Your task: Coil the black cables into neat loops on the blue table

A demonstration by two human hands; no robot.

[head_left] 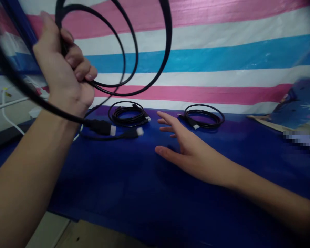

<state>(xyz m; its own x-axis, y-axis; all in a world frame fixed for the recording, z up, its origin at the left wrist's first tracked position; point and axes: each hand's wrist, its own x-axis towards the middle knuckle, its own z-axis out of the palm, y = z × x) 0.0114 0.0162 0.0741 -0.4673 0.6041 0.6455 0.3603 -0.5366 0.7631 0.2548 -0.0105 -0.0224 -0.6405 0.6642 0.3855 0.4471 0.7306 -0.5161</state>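
Black cable [134,44], looped, in the left hand [63,69]: smooth rubbery plastic jacket, faint sheen; plug [103,127] of matt black plastic with a bright metal tip.
Two coiled cables, at 11 o'clock [127,115] and 1 o'clock [204,117] of the open right hand [182,143]: same smooth black plastic, metal-tipped ends.
Table cover [134,186]: deep blue, smooth, matt, cloth-like.
Backdrop sheet [222,51]: woven plastic tarpaulin, pink, white and blue stripes, glossy and slightly wrinkled.

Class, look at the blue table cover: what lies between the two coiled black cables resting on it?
In the head view, the open right hand lies between the left coiled black cable and the right coiled black cable.
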